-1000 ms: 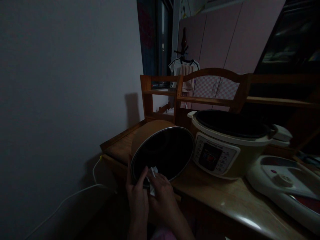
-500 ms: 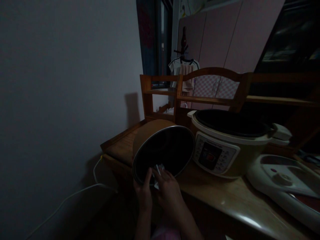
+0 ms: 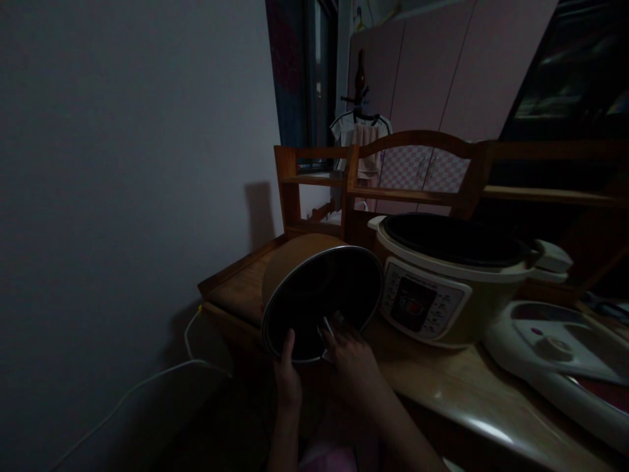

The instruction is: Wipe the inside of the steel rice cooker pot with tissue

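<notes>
An inner cooking pot, tan outside and dark inside, is tipped on its side with its mouth facing me at the desk's front edge. My left hand grips its lower left rim, thumb over the inside and fingers hidden beneath. My right hand reaches into the lower right of the mouth, closed on a crumpled white wipe that looks like tissue or thin cloth. Just right of the pot stands the cooker body, green and white with a control panel and a dark open top.
The detached cooker lid lies at the right on the wooden desk. A wooden shelf rack rises along the back. A white wall borders the left, with a white cable hanging below the desk corner.
My right hand has moved right along the pot's lower inside with the wipe, away from my left thumb. My left hand and the pot stay nearly where they were.
</notes>
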`<state>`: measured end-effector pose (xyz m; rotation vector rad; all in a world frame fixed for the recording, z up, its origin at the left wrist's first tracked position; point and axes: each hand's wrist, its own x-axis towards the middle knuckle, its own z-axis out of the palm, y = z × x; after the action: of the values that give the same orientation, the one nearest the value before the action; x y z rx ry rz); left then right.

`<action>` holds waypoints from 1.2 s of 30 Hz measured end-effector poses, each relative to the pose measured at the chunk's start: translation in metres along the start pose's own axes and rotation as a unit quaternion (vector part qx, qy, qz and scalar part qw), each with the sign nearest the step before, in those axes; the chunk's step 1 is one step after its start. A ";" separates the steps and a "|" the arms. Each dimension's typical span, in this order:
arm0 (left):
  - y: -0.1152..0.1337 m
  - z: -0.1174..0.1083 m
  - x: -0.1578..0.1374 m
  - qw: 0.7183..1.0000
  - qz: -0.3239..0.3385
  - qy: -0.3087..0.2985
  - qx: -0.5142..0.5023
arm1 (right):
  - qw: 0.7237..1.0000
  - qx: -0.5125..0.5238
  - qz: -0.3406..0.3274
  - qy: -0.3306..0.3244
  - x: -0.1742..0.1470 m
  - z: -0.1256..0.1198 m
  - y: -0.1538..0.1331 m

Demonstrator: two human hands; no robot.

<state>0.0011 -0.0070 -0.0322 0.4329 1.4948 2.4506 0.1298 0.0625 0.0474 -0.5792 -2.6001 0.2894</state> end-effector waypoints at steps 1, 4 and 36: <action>-0.002 -0.002 0.001 1.000 0.007 -0.002 0.009 | 1.000 -0.009 0.002 0.000 0.000 -0.001 0.001; -0.005 -0.002 0.003 0.999 0.035 0.008 0.021 | 0.999 -0.033 0.005 0.000 -0.001 -0.002 0.003; -0.008 -0.007 0.012 0.998 0.018 -0.015 0.062 | 0.997 -0.056 0.023 0.049 0.004 -0.004 0.014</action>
<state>-0.0125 -0.0050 -0.0404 0.5220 1.6454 2.3756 0.1339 0.0771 0.0483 -0.6758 -2.5224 0.1261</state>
